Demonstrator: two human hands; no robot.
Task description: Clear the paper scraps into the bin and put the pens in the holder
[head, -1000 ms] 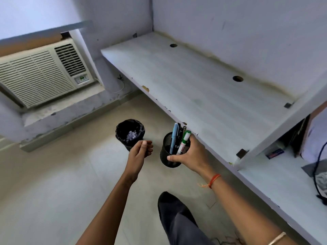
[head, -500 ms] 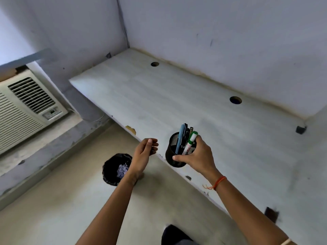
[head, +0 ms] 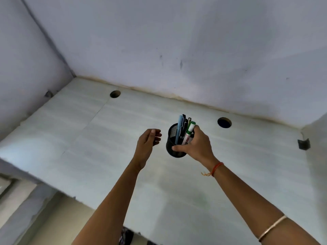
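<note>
A black mesh pen holder is held above the pale desk, gripped round its side by my right hand. Several pens stand in it, among them a light blue one and a white marker with a green cap. My left hand hovers just left of the holder with relaxed fingers and holds nothing. The bin and the paper scraps are out of view.
Two round cable holes pierce the desk near the back wall. A small dark bracket sits at the desk's right end by a side panel. The desk's front edge runs across the lower left, with floor below.
The view has swung up from the floor to the desk. My right hand has carried the holder over the desk top. The bin has dropped out of sight, and my left hand stays empty.
</note>
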